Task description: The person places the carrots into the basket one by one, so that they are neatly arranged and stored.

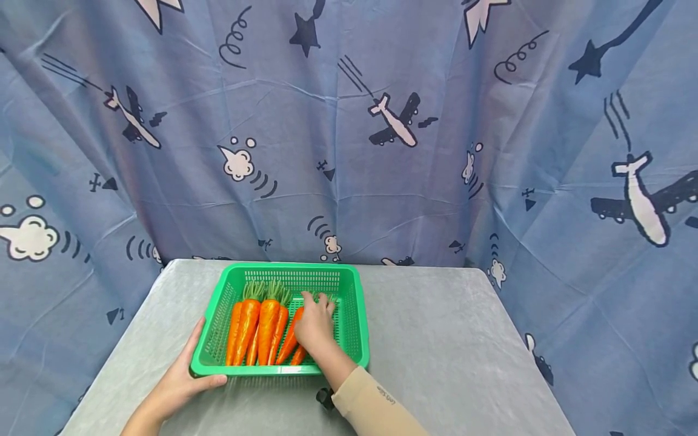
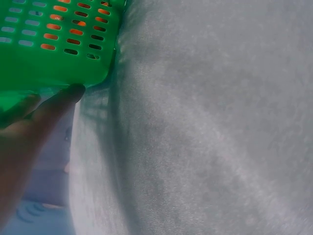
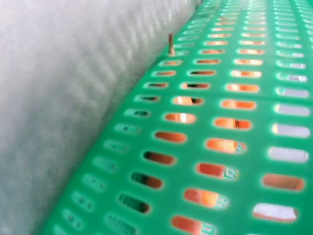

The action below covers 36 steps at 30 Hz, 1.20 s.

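Observation:
A green slotted plastic basket (image 1: 362, 321) stands on the table with several orange carrots (image 1: 267, 330) inside, their green tops toward the far wall. At the basket's near left corner is my left hand (image 1: 182, 369), thumb straight along the front rim and fingers against the left side. Straight fingers (image 2: 58, 104) touch the basket's edge in the left wrist view. My right hand (image 1: 316, 324) reaches inside over the carrots at the right, fingertips near the green tops; its palm side is hidden. Only the basket's slotted wall (image 3: 195, 110), with orange behind it, fills the right wrist view.
A pale grey cloth covers the table (image 1: 436, 339). Blue curtains (image 1: 403, 194) printed with planes hang behind and on both sides. A small black object (image 1: 325, 398) shows beside the right wrist, below the basket's front.

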Available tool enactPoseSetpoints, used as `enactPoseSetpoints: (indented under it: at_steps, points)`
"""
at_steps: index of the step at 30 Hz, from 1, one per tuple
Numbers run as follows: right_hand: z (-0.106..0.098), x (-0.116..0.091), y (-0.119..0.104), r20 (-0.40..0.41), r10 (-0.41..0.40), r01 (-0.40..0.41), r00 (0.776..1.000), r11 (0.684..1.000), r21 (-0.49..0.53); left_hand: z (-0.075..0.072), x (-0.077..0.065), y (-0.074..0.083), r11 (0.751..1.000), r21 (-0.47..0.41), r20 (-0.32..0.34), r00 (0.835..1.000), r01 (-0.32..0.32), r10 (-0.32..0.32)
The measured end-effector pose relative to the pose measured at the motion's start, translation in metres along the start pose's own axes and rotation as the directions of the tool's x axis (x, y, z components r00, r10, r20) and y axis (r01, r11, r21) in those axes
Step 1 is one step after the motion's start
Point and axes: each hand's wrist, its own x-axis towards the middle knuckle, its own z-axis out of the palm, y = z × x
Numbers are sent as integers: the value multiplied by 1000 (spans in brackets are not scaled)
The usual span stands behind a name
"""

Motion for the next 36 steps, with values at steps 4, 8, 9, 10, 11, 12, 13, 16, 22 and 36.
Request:
enactPoseSetpoints:
  at_steps: [4,8,9,10,11,12,13,16,22,36]
  points:
    - [0,1,2,9,52,-52,999,999,7,0,0,1,1000,-6,4,1000,18,-18]
    - [1,3,1,69,9,-11,998,999,34,0,0,2,1000,-11,4,1000,26,-26]
    - [1,3,1,73,-1,-3,997,999,46,0,0,2,1000,-9,3,1000,23,-23]
    - [1,4,1,73,0,-3,997,999,49,0,0,2,1000,-6,1,1000,20,-20]
    - [1,4,1,69,9,-12,998,998,54,0,0,2,1000,-3,0,1000,18,-18]
    - [0,4,1,64,30,-34,997,997,63,0,0,2,1000,-2,1,1000,17,-17]
    - [0,4,1,60,57,-61,997,996,70,0,0,2,1000,1,2,1000,17,-17]
    - [-1,4,1,76,151,-158,986,983,96,0,0,2,1000,6,3,1000,23,-23]
    - [0,4,4,123,139,-150,983,985,89,1,-1,2,999,11,2,999,34,-34]
    - [4,5,11,52,27,-28,998,999,15,2,-1,1,1000,17,0,1000,13,-13]
